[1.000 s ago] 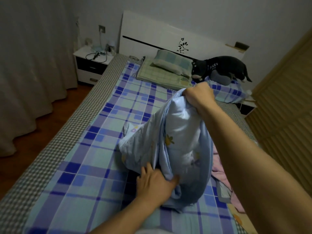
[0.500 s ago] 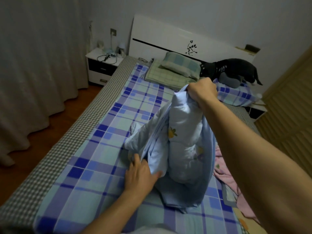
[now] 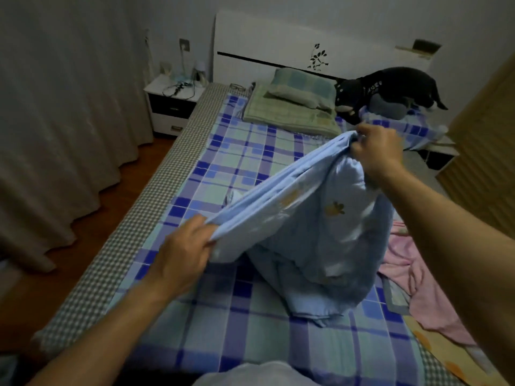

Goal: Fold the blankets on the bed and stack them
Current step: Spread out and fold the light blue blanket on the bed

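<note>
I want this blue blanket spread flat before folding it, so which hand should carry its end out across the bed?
Probably the left hand. It grips the low end of the blue blanket over open plaid sheet, while the right hand holds the raised end beside the pink blanket.

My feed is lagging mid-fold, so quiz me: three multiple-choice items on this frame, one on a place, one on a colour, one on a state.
1. Where does the pink blanket lie?
A. right of the blue blanket
B. on the nightstand
C. on the floor

2. What colour is the blanket that is held up?
A. green
B. light blue
C. red

3. How is the blue blanket held?
A. right hand only
B. lying untouched
C. gripped by both hands

Answers:
1 A, it lies crumpled on the bed's right side.
2 B, light blue with yellow prints.
3 C, left hand and right hand grip one edge, stretched between them.
</note>
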